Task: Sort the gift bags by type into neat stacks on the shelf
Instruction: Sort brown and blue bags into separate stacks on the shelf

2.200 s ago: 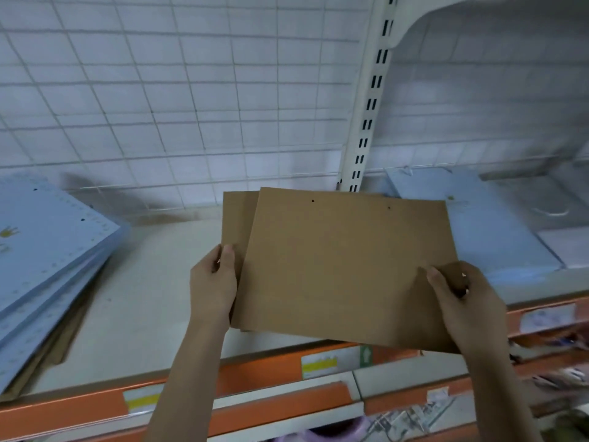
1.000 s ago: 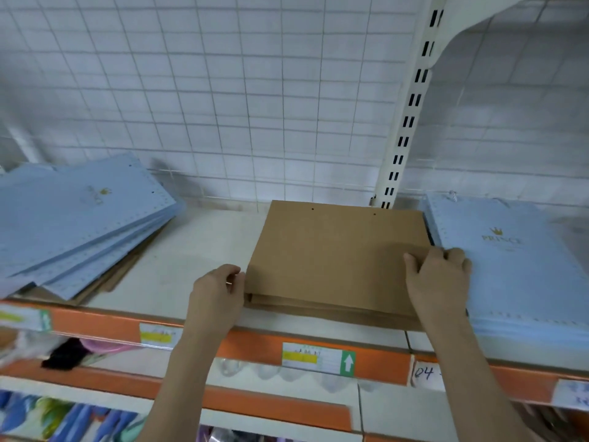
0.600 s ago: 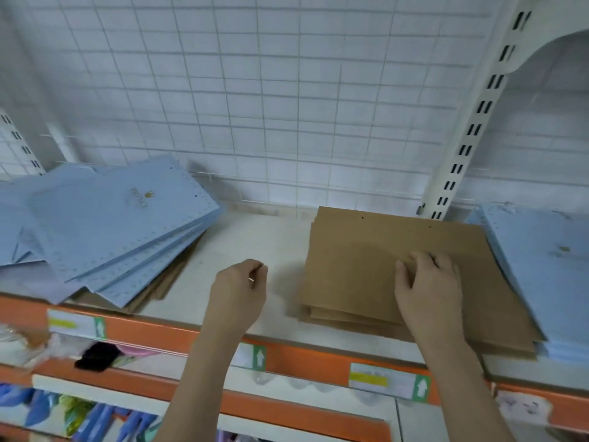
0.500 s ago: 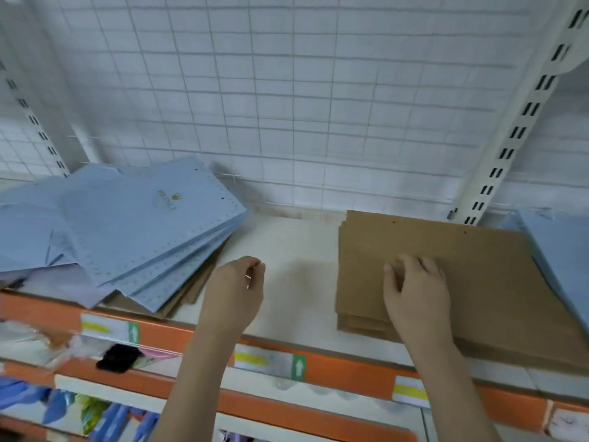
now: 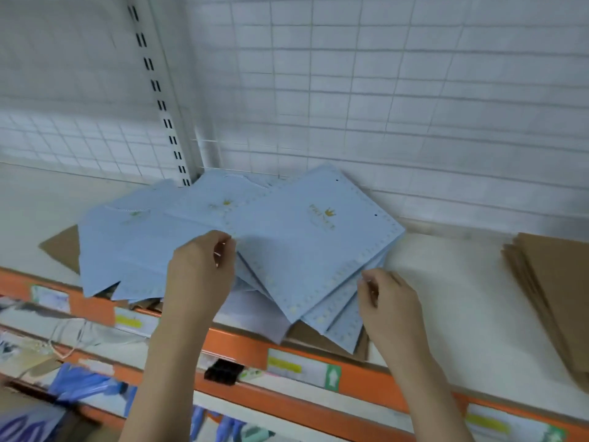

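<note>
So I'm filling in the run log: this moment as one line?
left hand: grips blue bags | right hand: at their right edge, grip unclear | brown bags: stacked right

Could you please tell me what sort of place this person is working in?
Most likely a retail shop aisle. The orange shelf edge carries price labels, a white wire-grid back panel stands behind, and flat blue gift bags lie stacked like stock.
</note>
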